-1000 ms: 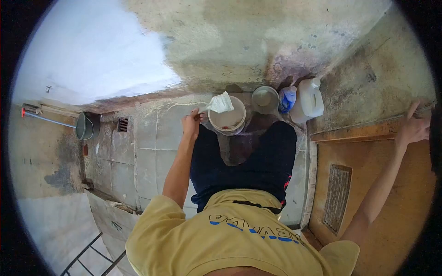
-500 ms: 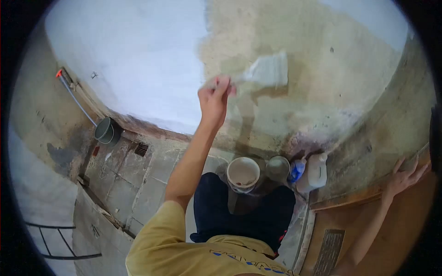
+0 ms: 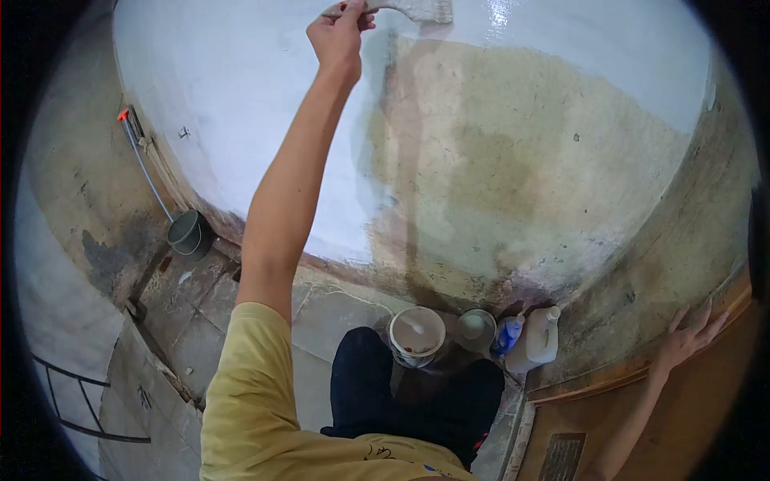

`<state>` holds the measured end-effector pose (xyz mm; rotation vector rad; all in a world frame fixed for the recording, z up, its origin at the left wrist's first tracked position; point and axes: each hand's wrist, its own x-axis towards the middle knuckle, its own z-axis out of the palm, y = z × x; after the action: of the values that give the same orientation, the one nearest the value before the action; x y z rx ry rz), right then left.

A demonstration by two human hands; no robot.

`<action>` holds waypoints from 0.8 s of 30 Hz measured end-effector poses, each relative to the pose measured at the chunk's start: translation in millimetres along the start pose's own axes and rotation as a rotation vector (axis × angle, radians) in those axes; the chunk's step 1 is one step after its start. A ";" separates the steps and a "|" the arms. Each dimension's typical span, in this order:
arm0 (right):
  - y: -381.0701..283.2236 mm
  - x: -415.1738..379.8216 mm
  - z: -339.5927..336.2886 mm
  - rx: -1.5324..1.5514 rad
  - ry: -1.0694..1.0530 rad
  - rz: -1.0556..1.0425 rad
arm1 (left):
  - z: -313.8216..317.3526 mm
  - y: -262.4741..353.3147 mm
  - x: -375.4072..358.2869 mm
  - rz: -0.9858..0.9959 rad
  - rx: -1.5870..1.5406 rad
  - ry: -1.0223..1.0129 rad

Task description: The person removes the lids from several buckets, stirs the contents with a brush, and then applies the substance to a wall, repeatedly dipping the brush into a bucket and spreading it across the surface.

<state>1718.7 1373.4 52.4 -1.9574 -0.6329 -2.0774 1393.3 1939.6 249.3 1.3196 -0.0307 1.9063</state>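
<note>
My left hand (image 3: 341, 38) reaches far up and grips the handle of a wide paint brush (image 3: 425, 8), whose bristles lie over the white-painted upper part of the wall. Below and right of the brush is a bare, stained tan patch of wall (image 3: 497, 136). Far off on the right, my right hand (image 3: 686, 341) rests with spread fingers against the top edge of a wooden door or panel (image 3: 626, 381). A white bucket (image 3: 415, 362) with pale paint in it stands on the floor in front of my knees.
Beside the bucket stand a smaller tub (image 3: 492, 329), a blue bottle (image 3: 507, 337) and a white jug (image 3: 542, 341) by the wall. A dark bucket (image 3: 190, 235) and a pole with an orange end (image 3: 144, 164) are at the left. Dark metal bars (image 3: 92, 433) show lower left.
My left hand has carried the brush up, from the bare patch to the white-painted area above it. The view has tilted upward. My right hand stays at the wooden edge.
</note>
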 end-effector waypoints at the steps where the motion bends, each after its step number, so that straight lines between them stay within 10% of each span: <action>1: 0.5 -0.2 0.7 0.000 0.004 -0.003 | -4.2 -4.0 7.9 -0.001 -0.001 -0.001; 9: 4.8 -4.8 5.3 -0.012 0.000 0.023 | -56.6 -4.6 42.5 -0.026 -0.011 -0.058; 24: 1.7 -1.1 2.2 -0.009 0.005 -0.011 | -8.7 26.9 -22.8 0.713 0.727 0.196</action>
<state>1721.5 1372.7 51.6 -1.9569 -0.6358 -2.0941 1373.1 1911.6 237.9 1.7249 0.3695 2.8130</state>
